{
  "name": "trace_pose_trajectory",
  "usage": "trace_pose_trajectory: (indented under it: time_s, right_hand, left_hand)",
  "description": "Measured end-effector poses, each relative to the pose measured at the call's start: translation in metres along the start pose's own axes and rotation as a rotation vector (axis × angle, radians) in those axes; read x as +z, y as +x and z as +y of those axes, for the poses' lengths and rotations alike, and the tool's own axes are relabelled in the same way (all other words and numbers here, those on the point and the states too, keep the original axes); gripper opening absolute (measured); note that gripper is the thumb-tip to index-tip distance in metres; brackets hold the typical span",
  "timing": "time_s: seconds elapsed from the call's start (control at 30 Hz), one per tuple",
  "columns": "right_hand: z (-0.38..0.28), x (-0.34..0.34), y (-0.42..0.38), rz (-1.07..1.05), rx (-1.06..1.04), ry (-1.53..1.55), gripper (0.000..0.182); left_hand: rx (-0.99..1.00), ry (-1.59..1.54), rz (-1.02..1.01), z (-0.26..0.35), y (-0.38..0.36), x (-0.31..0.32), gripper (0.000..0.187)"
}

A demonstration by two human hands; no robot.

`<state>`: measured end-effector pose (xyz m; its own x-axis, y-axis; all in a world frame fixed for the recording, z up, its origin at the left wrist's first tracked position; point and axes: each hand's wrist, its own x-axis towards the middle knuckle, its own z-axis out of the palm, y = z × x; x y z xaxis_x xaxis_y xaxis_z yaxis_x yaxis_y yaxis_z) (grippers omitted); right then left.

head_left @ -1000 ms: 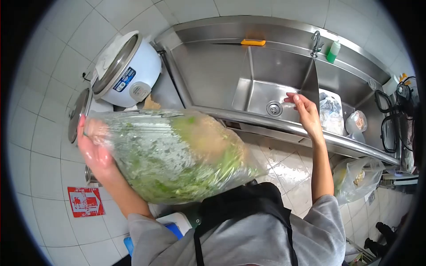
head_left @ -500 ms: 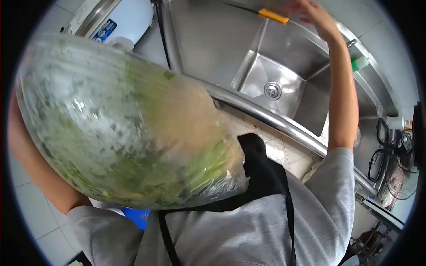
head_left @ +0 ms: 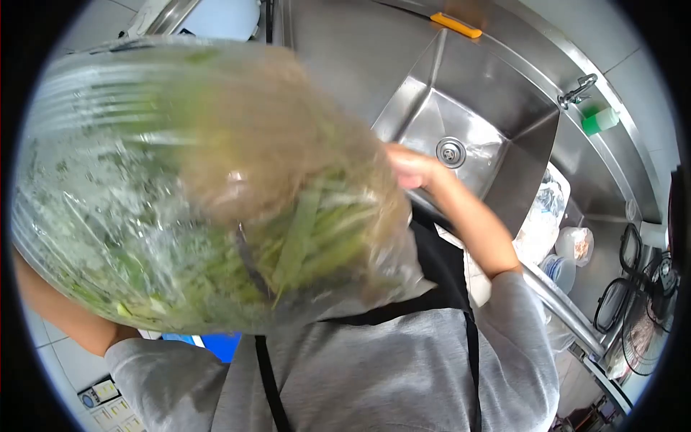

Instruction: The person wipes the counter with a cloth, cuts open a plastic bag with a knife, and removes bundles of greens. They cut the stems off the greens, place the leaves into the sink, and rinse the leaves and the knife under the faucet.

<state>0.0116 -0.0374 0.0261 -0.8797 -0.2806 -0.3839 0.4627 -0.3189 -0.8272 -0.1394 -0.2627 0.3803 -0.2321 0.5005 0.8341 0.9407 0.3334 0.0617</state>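
Note:
A big clear plastic bag (head_left: 165, 237), full of leafy greens and something brownish, fills the left half of the view. My left arm runs up along the bag's left side, and the left hand is hidden behind it. At the bag's right edge is my right hand (head_left: 409, 167), its fingers partly behind the plastic and blurred, so its grip is unclear. Just beyond that hand lies the steel sink basin (head_left: 468, 108) with its round drain (head_left: 450, 152).
A yellow-handled knife (head_left: 455, 25) lies on the sink's back ledge. At the right are a tap (head_left: 578, 91), a green bottle (head_left: 600, 122), plastic tubs (head_left: 558, 272) and black cables (head_left: 630, 273). A light blue container (head_left: 223, 16) stands at the top left.
My right hand has come down from above the sink's back edge to the bag's right side. The bag has shifted slightly up and right in view. Tubs at the right now show.

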Motion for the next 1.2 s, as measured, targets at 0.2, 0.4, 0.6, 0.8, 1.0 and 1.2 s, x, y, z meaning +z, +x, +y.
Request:
trace_pose_trajectory:
  time_s: [0.2,0.4,0.6,0.8,1.0,1.2]
  right_hand:
    - [-0.025,-0.037,-0.003,-0.521,-0.582,0.841,0.050]
    - [-0.088,-0.085,-0.014,0.435,-0.908,0.586,0.062]
    - [-0.052,-0.280,0.003,1.002,-0.209,-0.066,0.057]
    - [-0.062,-0.362,0.000,1.555,-0.099,-1.343,0.039]
    - [-0.076,-0.404,0.018,1.485,0.081,-1.493,0.048]
    - [-0.088,-0.361,0.011,1.141,0.125,-1.111,0.040]
  left_hand:
    - [-0.296,-0.733,0.226,0.008,0.051,0.030,0.019]
    - [-0.895,-1.267,0.403,-0.041,0.053,0.108,0.021]
    - [-1.229,-0.728,0.007,-0.097,-0.140,0.224,0.019]
    - [-0.742,-0.003,-0.327,-0.076,-0.143,0.255,0.037]
    - [-0.827,0.222,-0.443,-0.059,-0.138,0.277,0.043]
    - [-0.670,0.325,-0.092,-0.042,-0.130,0.300,0.045]
